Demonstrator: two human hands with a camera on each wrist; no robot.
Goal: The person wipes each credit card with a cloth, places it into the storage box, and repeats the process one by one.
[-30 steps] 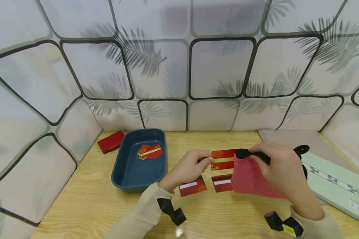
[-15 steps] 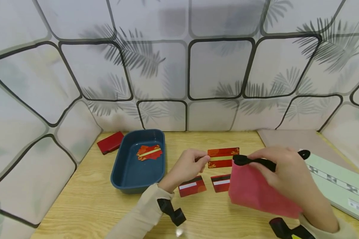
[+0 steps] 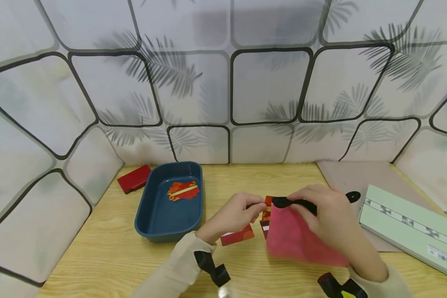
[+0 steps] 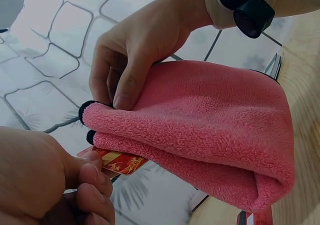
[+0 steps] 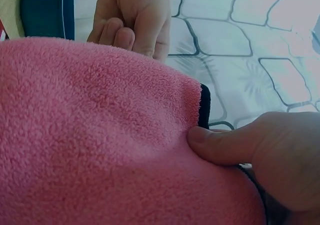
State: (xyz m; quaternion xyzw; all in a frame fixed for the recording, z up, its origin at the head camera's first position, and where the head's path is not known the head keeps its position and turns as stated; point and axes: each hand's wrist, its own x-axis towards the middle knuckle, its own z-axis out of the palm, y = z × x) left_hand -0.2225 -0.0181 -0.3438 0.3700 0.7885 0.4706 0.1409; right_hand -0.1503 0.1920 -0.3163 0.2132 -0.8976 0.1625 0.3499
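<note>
Red case (image 3: 134,179): lies flat in the back left corner of the bench (image 3: 97,265), just beside your tray.
Blue tray (image 3: 165,219): stands near the left edge, its far end towards the back edge.
Tray cards (image 3: 183,191): red and gold, overlapping in the tray's far half.
First bench card (image 3: 238,236): red, flat mid-bench, partly covered from above by your hand.
Left grip (image 3: 242,211): yours pinches the near end of a red-and-gold card between thumb and finger.
Held card (image 4: 122,162): raised off the bench, its other end hidden by the cloth.
Second bench card (image 3: 264,229): flat, mostly hidden by the cloth.
Pink cloth (image 3: 301,238): plush, folded, with a black hem (image 3: 281,202), right of mid-bench.
Right grip (image 3: 329,211): yours grasps the cloth at its hem, thumb pressing the pink side.
Grey board (image 3: 348,178): flat at the back right corner.
Green box (image 3: 409,227): lies partly on that board, along the right edge.
</note>
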